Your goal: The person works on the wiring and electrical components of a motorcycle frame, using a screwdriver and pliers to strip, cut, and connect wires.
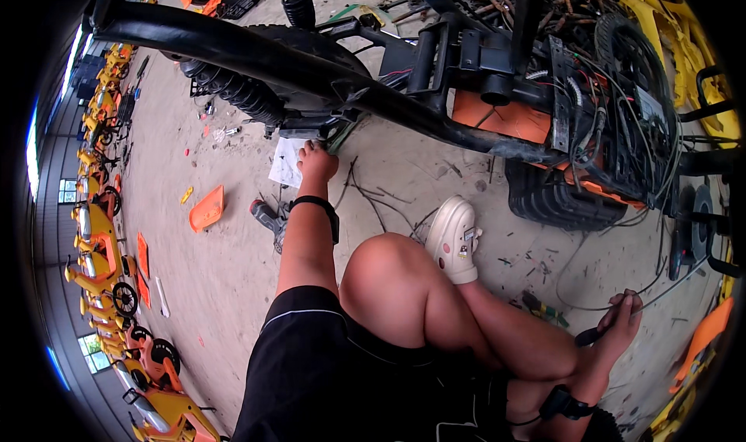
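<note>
My left hand (pixel 317 164) reaches forward to the low end of a black scooter frame (pixel 249 53). Its fingers curl beside a sheet of white paper (pixel 286 162) on the floor, just below a dark bracket. Whatever they grip is hidden. Out to the right, my right hand (pixel 622 317) is closed around a dark rounded object (pixel 589 336), only partly seen; its kind is unclear. A thin cable (pixel 583 308) runs up to those fingers. The frame carries a black wheel (pixel 318 57) and coil-spring shock absorbers (pixel 229 88).
Loose wiring (pixel 598 131) hangs from the frame's right end above a black ribbed part (pixel 559 201). An orange panel (pixel 207 209) and a grey-black tool (pixel 268 223) lie left. Several yellow-orange scooters (pixel 101 240) line the left wall. Metal parts (pixel 497 3) are heaped behind.
</note>
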The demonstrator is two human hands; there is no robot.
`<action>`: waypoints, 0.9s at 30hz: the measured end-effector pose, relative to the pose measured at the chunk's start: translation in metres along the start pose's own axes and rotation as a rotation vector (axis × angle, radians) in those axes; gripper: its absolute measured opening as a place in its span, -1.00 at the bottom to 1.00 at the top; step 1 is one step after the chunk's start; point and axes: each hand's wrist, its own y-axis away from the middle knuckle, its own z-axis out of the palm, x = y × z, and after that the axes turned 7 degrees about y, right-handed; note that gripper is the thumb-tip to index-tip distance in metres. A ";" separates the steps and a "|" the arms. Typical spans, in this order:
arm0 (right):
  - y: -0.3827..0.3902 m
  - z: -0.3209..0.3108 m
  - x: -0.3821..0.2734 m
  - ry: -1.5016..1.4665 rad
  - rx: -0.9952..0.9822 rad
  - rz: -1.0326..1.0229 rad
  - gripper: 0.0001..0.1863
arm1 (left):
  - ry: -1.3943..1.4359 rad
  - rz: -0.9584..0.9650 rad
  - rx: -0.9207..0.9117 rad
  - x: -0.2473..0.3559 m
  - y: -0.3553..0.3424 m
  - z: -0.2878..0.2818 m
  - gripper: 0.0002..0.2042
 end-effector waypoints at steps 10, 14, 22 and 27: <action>0.009 -0.009 -0.005 -0.091 -0.005 0.010 -0.80 | 0.228 0.220 0.462 -0.084 0.018 -0.029 -0.55; 0.012 -0.013 -0.002 -0.132 -0.084 -0.010 -0.79 | 0.282 0.124 0.320 -0.110 0.036 -0.037 -0.61; 0.013 -0.017 0.007 -0.108 -0.093 0.002 -0.78 | 0.170 0.160 0.221 -0.055 0.051 -0.016 -0.64; 0.009 -0.012 0.005 -0.087 -0.028 0.061 -0.78 | 0.088 0.093 0.132 -0.030 0.008 -0.010 -0.56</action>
